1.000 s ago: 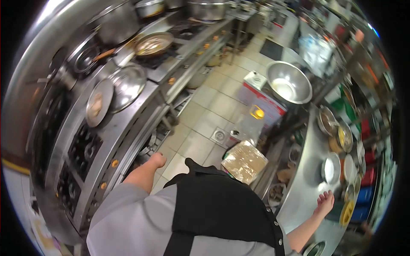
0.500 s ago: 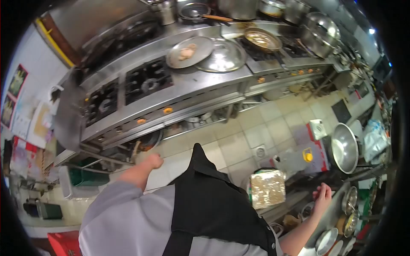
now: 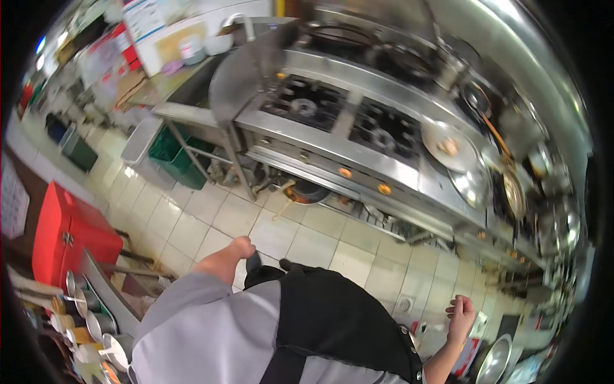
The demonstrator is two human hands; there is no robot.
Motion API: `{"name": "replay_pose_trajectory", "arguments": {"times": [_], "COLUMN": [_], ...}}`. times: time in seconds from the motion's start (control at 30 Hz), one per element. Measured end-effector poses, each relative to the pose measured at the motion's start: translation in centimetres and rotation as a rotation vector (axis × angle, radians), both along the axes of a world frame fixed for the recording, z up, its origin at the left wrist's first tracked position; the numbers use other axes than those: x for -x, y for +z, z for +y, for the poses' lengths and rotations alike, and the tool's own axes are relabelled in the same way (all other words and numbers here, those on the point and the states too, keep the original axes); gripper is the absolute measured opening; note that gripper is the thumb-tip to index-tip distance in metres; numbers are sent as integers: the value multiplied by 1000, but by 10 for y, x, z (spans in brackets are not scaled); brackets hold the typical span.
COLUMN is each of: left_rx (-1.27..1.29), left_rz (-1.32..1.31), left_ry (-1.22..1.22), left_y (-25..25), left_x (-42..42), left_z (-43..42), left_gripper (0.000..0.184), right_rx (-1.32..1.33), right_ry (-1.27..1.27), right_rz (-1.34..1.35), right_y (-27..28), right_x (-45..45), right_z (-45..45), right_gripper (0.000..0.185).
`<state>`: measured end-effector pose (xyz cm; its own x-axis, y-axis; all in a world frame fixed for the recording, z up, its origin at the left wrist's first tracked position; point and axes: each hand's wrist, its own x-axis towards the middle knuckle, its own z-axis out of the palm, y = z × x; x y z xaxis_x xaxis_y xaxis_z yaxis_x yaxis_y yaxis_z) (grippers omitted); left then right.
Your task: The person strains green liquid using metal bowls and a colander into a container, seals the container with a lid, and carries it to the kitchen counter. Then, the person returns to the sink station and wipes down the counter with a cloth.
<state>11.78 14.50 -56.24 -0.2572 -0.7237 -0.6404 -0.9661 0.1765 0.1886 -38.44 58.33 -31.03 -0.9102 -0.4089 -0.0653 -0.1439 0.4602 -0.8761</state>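
My left hand (image 3: 243, 248) hangs low over the tiled floor at the left of my apron, fingers curled in with nothing seen in them. On the other side my right hand (image 3: 461, 313) is held out, empty, with its fingers loosely bent and a little apart. Neither hand touches anything. Ahead stands a steel gas stove (image 3: 320, 137) with black burner grates. On its right part lies a metal plate (image 3: 435, 144) bearing a pale lump of food (image 3: 449, 146), beside a shiny pot lid (image 3: 472, 185).
A frying pan (image 3: 513, 192) and a large steel pot (image 3: 559, 224) are farther right. A black pan (image 3: 308, 192) lies below the stove. A green bin (image 3: 182, 160) is under the sink counter. At the left stand a red box (image 3: 70, 237) and several metal containers (image 3: 99, 326).
My view has turned left, so the stove now appears farther right and the red box shows more fully. The foil-covered tray is out of sight. Both hands remain empty.
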Motion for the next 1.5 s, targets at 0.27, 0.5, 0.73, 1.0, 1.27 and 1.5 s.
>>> {"name": "replay_pose_trajectory", "arguments": {"times": [0.27, 0.5, 0.73, 1.0, 1.27, 1.5], "left_rx": [-32, 122, 173, 256, 82, 54], "left_rz": [2, 38, 306, 252, 117, 182], "left_ry": [449, 966, 1321, 1423, 1456, 1576], "left_y": [-63, -43, -96, -75, -54, -21], "left_x": [-229, -401, -455, -474, -509, -548], "left_z": [-46, -32, 45, 58, -3, -99], "left_gripper": [44, 46, 46, 48, 46, 44], "right_rx": [-26, -157, -71, 146, 344, -156], "right_ry": [566, 1260, 1631, 1571, 886, 1017], "right_rz": [-47, 49, 204, 40, -414, -329], "right_y": [11, 18, 22, 23, 12, -87], "right_x": [-144, -333, -460, -568, -551, -535], "right_z": [-298, -527, -673, -827, -1099, -1189], "right_gripper": [13, 13, 12, 16, 17, 19]}}
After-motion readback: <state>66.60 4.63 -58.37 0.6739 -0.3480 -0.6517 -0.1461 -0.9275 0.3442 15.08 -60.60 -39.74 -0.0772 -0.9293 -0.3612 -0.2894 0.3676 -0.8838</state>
